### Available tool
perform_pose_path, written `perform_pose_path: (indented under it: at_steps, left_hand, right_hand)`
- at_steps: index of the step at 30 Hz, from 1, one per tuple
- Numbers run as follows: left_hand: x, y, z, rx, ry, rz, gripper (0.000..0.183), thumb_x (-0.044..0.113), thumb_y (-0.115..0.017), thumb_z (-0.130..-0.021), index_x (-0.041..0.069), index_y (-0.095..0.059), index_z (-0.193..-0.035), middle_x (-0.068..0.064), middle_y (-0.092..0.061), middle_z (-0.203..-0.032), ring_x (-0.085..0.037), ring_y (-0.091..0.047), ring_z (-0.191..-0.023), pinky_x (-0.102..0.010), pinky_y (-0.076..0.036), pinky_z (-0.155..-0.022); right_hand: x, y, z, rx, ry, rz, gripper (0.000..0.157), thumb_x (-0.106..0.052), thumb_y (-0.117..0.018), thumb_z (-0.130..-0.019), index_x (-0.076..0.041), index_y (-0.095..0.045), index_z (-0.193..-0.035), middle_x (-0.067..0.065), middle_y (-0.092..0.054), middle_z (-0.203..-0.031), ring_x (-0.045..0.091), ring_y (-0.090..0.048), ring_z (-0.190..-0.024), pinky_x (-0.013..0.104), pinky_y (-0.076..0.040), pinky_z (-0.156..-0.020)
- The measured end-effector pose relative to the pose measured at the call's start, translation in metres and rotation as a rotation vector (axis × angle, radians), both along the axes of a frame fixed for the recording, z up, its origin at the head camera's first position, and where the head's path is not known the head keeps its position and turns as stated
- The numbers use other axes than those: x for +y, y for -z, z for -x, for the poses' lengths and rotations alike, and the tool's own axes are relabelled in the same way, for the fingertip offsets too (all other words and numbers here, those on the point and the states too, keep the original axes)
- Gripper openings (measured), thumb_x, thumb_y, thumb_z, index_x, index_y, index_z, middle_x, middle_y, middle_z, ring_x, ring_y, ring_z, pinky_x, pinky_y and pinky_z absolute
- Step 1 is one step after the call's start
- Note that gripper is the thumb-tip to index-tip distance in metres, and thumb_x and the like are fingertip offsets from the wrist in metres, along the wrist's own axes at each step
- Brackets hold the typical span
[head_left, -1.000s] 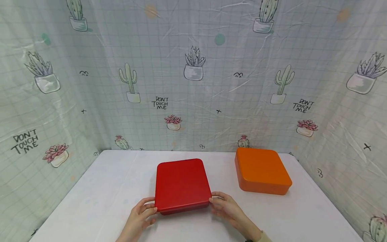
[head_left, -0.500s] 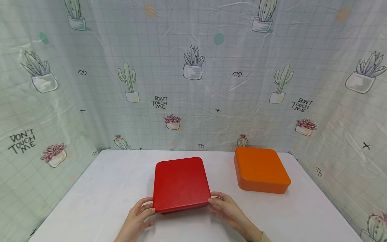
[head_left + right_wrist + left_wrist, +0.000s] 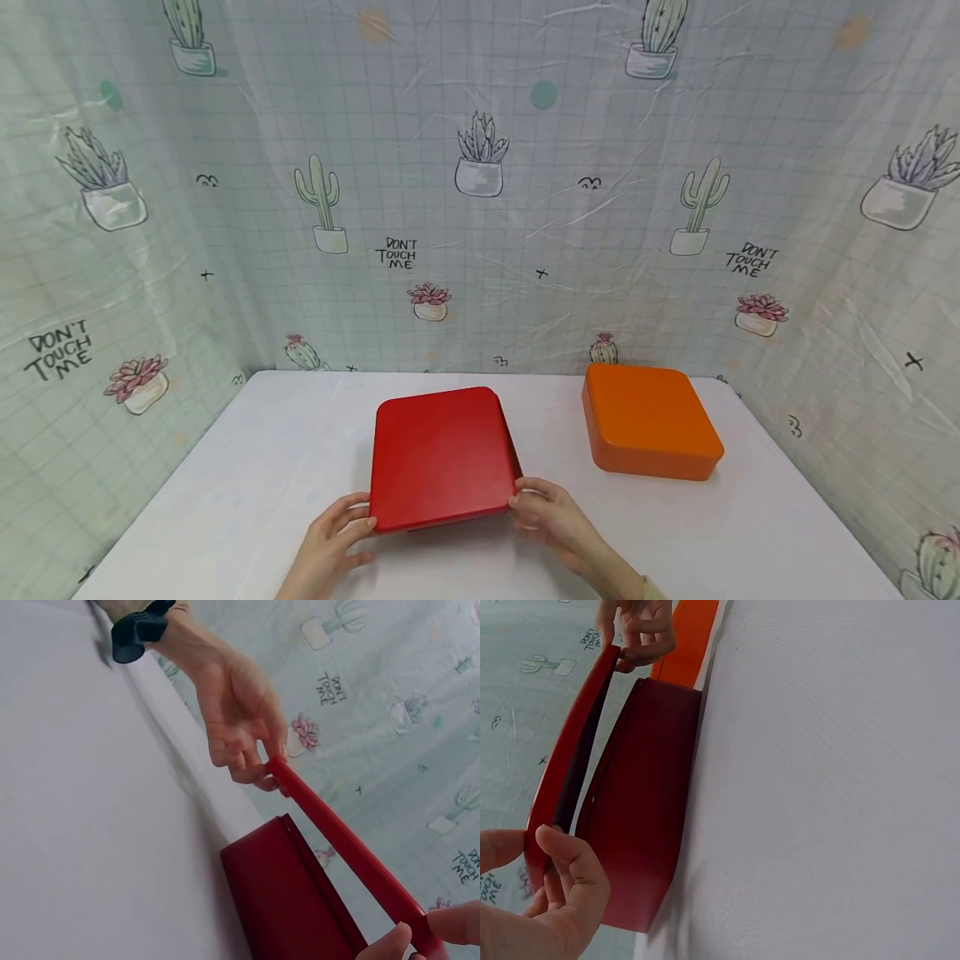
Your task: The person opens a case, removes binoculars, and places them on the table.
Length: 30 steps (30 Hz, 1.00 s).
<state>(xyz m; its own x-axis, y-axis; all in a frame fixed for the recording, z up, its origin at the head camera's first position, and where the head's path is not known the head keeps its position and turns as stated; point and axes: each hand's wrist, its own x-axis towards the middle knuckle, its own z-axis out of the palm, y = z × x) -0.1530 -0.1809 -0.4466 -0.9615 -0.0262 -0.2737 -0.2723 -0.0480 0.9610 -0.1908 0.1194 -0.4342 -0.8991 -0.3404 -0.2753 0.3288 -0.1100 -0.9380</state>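
Observation:
A square red lid (image 3: 442, 458) is held up by both hands over a red box (image 3: 645, 802). Thumb and fingers of the left hand (image 3: 330, 537) pinch the lid's near left corner. At the near right corner, the right hand (image 3: 558, 525) pinches it likewise. The left wrist view shows a gap between the raised near edge of the lid and the box's rim. The same gap appears in the right wrist view above the box wall (image 3: 289, 900). The lid hides the inside of the box.
An orange box (image 3: 651, 421) with rounded corners stands at the back right of the white table (image 3: 300, 450). A curtain (image 3: 480, 225) printed with cacti surrounds the table at the back and both sides.
Both hands have raised the red lid off the box and shifted it slightly left. A gap has opened between lid and box. The orange box stays in place.

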Motion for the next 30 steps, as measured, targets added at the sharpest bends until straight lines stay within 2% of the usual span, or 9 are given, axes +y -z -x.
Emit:
perform_pose_path:
  at_steps: [3,7,14,24,30]
  left_hand:
    - [-0.001,0.0,-0.001,0.002,-0.02,0.018,0.055,0.021,-0.061,-0.083,0.003,-0.038,-0.13,0.003,-0.055,-0.1,-0.016,-0.054,-0.089,-0.034,-0.05,-0.07]
    - [-0.004,-0.001,-0.003,0.004,-0.05,0.046,0.058,0.019,-0.061,-0.083,0.003,-0.037,-0.132,-0.001,-0.053,-0.102,-0.017,-0.054,-0.088,-0.035,-0.049,-0.07]
    - [-0.011,-0.003,-0.006,-0.011,-0.094,0.055,0.057,0.018,-0.061,-0.083,0.004,-0.038,-0.133,-0.002,-0.055,-0.102,-0.017,-0.055,-0.086,-0.035,-0.048,-0.069]
    - [-0.024,-0.004,-0.009,0.001,-0.081,0.053,0.052,0.018,-0.06,-0.083,0.006,-0.042,-0.13,0.002,-0.056,-0.1,-0.014,-0.056,-0.086,-0.033,-0.048,-0.07]
    - [-0.031,-0.003,-0.011,-0.019,-0.095,0.042,0.053,0.02,-0.062,-0.082,0.007,-0.042,-0.13,0.003,-0.056,-0.099,-0.015,-0.055,-0.087,-0.033,-0.047,-0.072]
  right_hand:
    - [-0.002,0.002,-0.002,0.018,-0.01,0.031,0.027,-0.016,-0.059,-0.084,-0.005,-0.048,-0.107,-0.007,-0.06,-0.081,0.009,-0.055,-0.075,0.028,-0.05,-0.076]
    - [-0.005,0.006,-0.004,0.047,-0.021,0.027,0.024,-0.015,-0.06,-0.083,-0.007,-0.05,-0.104,-0.009,-0.06,-0.08,0.007,-0.055,-0.075,0.025,-0.049,-0.071]
    - [-0.012,0.008,-0.006,0.056,-0.035,-0.03,0.034,-0.018,-0.064,-0.08,-0.003,-0.048,-0.107,-0.006,-0.058,-0.082,0.008,-0.056,-0.075,0.024,-0.05,-0.067]
    - [-0.017,0.004,-0.006,0.041,-0.066,-0.041,0.05,-0.02,-0.062,-0.082,0.006,-0.042,-0.12,0.0,-0.061,-0.094,0.011,-0.058,-0.081,0.03,-0.053,-0.076]
    - [-0.018,0.002,-0.005,0.042,-0.107,-0.018,0.05,-0.024,-0.057,-0.086,0.005,-0.044,-0.123,0.002,-0.062,-0.104,0.014,-0.059,-0.088,0.036,-0.051,-0.083]
